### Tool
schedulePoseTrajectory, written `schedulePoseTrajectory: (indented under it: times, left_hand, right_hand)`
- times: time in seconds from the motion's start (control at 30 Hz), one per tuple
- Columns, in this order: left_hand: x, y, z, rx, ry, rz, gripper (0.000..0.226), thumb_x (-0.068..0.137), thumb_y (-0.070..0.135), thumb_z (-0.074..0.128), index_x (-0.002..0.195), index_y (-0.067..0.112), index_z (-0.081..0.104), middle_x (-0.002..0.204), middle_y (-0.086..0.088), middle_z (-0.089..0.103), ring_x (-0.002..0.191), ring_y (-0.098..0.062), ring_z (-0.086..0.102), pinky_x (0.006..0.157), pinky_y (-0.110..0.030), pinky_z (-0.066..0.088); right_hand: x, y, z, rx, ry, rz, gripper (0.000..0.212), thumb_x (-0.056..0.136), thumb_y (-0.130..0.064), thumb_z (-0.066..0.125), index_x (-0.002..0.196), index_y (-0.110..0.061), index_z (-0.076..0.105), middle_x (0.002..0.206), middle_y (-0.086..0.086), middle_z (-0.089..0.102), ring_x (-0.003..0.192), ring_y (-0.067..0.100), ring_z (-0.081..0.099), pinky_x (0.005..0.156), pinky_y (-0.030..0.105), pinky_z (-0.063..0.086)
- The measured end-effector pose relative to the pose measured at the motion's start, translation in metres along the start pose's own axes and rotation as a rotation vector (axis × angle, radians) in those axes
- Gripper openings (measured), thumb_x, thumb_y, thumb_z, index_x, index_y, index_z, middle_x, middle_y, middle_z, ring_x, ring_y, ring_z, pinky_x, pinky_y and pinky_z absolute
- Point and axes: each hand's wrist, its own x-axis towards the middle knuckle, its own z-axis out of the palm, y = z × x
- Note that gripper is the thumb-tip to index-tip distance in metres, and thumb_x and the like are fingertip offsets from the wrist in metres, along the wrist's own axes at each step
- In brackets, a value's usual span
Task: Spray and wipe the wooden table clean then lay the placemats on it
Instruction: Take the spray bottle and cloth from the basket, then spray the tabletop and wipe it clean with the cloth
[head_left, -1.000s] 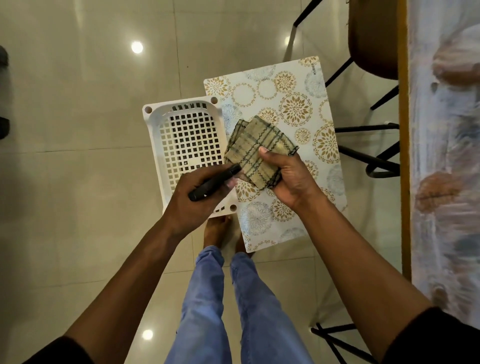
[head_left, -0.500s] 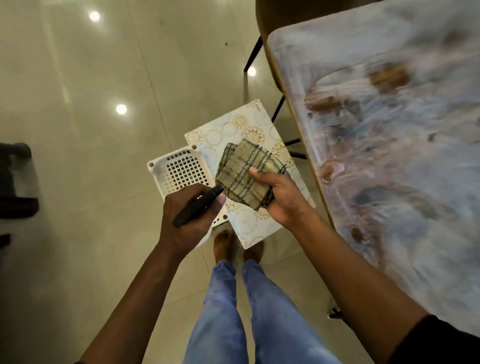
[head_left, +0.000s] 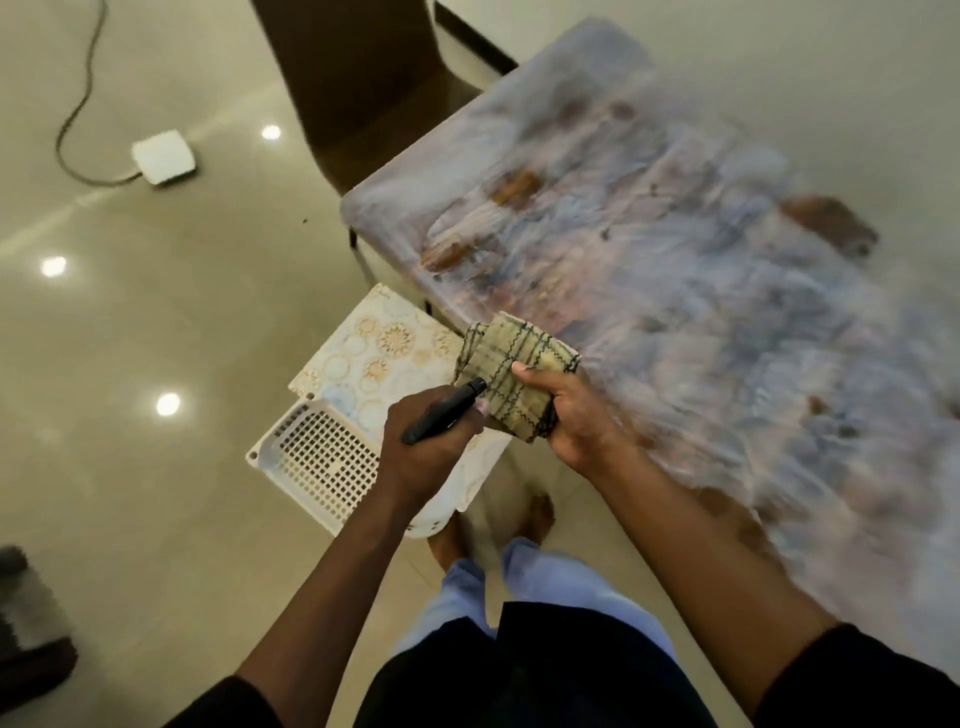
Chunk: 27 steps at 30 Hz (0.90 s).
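Here: both hands full beside the smeared tabletop

Head view. Left hand (head_left: 431, 447) curled round a black pen-like stick (head_left: 444, 411), tip pointing at the cloth. Right hand (head_left: 563, 410) pinches a folded green checked cloth (head_left: 506, 371), thumb on top, held over the tabletop (head_left: 675, 270) edge. Tabletop streaked whitish with brown patches; blurred. On the floor (head_left: 156, 493): patterned placemat (head_left: 379, 353), white perforated basket (head_left: 317, 457) overlapping its near end. Brown chair (head_left: 358, 88) at the tabletop's far end. White box (head_left: 163, 157) with cable far left.
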Motion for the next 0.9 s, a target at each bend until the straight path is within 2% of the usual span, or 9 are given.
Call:
schedulePoseTrajectory:
  times: [0.13, 0.27, 0.4, 0.53, 0.6, 0.67, 0.73, 0.83, 0.9]
  left_hand:
    - [0.003, 0.017, 0.037, 0.015, -0.155, 0.045, 0.041, 0.091, 0.033, 0.077, 0.078, -0.006, 0.07, 0.064, -0.021, 0.059, 0.058, -0.035, 0.056, 0.055, -0.041, 0.039]
    - [0.004, 0.034, 0.085, 0.04, -0.309, 0.019, 0.051, 0.086, 0.049, 0.075, 0.079, -0.001, 0.071, 0.064, -0.023, 0.058, 0.059, -0.041, 0.057, 0.057, -0.052, 0.043]
    - [0.001, 0.046, 0.145, 0.152, -0.45, -0.074, 0.045, 0.079, 0.049, 0.077, 0.074, 0.005, 0.069, 0.064, -0.024, 0.057, 0.054, -0.035, 0.057, 0.052, -0.052, 0.045]
    - [-0.012, 0.065, 0.205, 0.221, -0.661, -0.122, 0.023, 0.083, 0.04, 0.074, 0.084, 0.018, 0.081, 0.068, -0.015, 0.071, 0.061, -0.032, 0.069, 0.052, -0.031, 0.046]
    - [-0.021, 0.068, 0.235, 0.277, -0.762, -0.125, 0.022, 0.081, 0.039, 0.071, 0.078, 0.019, 0.08, 0.066, -0.013, 0.07, 0.06, -0.035, 0.067, 0.054, -0.037, 0.047]
    - [-0.029, 0.067, 0.265, 0.343, -0.84, -0.137, 0.02, 0.08, 0.043, 0.071, 0.074, 0.024, 0.076, 0.063, -0.009, 0.07, 0.055, -0.025, 0.063, 0.054, -0.036, 0.048]
    - [-0.038, 0.068, 0.289, 0.383, -0.904, -0.156, 0.018, 0.083, 0.04, 0.074, 0.092, 0.026, 0.08, 0.067, -0.007, 0.073, 0.057, -0.017, 0.065, 0.052, -0.03, 0.05]
    - [-0.049, 0.065, 0.327, 0.455, -0.994, -0.164, 0.035, 0.082, 0.037, 0.073, 0.105, 0.012, 0.082, 0.075, -0.015, 0.076, 0.065, -0.029, 0.07, 0.051, -0.028, 0.052]
    - [-0.055, 0.062, 0.348, 0.49, -1.033, -0.171, 0.039, 0.077, 0.039, 0.071, 0.107, 0.017, 0.082, 0.077, -0.018, 0.075, 0.071, -0.038, 0.071, 0.052, -0.029, 0.054]
  right_hand:
    - [-0.026, -0.007, -0.051, 0.063, 0.112, -0.094, 0.035, 0.095, -0.002, 0.067, 0.13, -0.001, 0.066, 0.126, 0.029, 0.069, 0.117, 0.052, 0.067, 0.091, 0.075, 0.053]
    - [-0.056, -0.009, -0.106, 0.13, 0.255, -0.161, 0.032, 0.092, -0.004, 0.071, 0.123, -0.003, 0.071, 0.124, 0.029, 0.071, 0.115, 0.051, 0.068, 0.098, 0.075, 0.049]
    - [-0.085, -0.009, -0.158, 0.152, 0.466, -0.208, 0.019, 0.093, -0.001, 0.071, 0.111, 0.0, 0.073, 0.107, 0.025, 0.077, 0.102, 0.044, 0.075, 0.088, 0.067, 0.058]
    - [-0.11, -0.006, -0.212, 0.209, 0.63, -0.235, 0.017, 0.093, -0.002, 0.07, 0.11, -0.001, 0.073, 0.099, 0.018, 0.079, 0.094, 0.038, 0.077, 0.071, 0.046, 0.065]
    - [-0.128, -0.005, -0.244, 0.234, 0.68, -0.249, 0.012, 0.093, -0.003, 0.071, 0.104, -0.007, 0.076, 0.096, 0.015, 0.08, 0.094, 0.036, 0.077, 0.074, 0.046, 0.065]
    - [-0.145, -0.001, -0.276, 0.267, 0.718, -0.258, 0.008, 0.093, -0.004, 0.072, 0.1, -0.008, 0.075, 0.094, 0.013, 0.08, 0.096, 0.036, 0.077, 0.08, 0.045, 0.064]
    - [-0.157, 0.005, -0.303, 0.298, 0.759, -0.238, 0.007, 0.093, -0.005, 0.073, 0.1, -0.005, 0.073, 0.092, 0.011, 0.08, 0.095, 0.034, 0.077, 0.081, 0.043, 0.062]
    - [-0.173, 0.015, -0.344, 0.31, 0.77, -0.231, 0.017, 0.092, -0.005, 0.074, 0.109, -0.004, 0.074, 0.102, 0.016, 0.079, 0.101, 0.037, 0.076, 0.086, 0.051, 0.063]
    - [-0.184, 0.022, -0.367, 0.327, 0.807, -0.236, 0.016, 0.094, -0.003, 0.07, 0.108, -0.01, 0.075, 0.098, 0.012, 0.08, 0.092, 0.031, 0.078, 0.08, 0.048, 0.065]
